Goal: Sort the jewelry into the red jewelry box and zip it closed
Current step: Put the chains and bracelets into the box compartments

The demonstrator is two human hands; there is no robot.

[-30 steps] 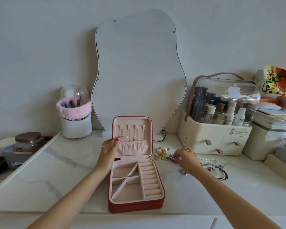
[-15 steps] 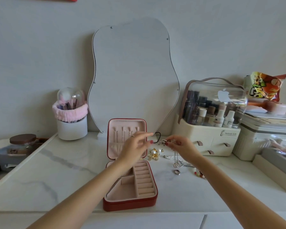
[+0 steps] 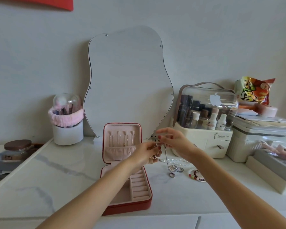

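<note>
Both hands have come up off the bench since a second ago and now meet just right of the lid of the red jewelry box (image 3: 125, 189). The left hand (image 3: 146, 150), earlier resting on the lid's edge, has crossed over; its fingers are curled, pinching the top of a silver chain necklace (image 3: 166, 156). The right hand (image 3: 175, 139) has its fingers pinched on the same chain. The chain hangs down, its pendant (image 3: 176, 169) at or just above the bench; contact unclear. Box sits open at 6 o'clock, compartments bare. At 3 o'clock of it lie a pearl strand (image 3: 178, 161), a ring (image 3: 171, 175) and a beaded bracelet (image 3: 196, 176). Judgement: first piece lifted, likely bound for the lid hooks; sorting barely begun.
</note>
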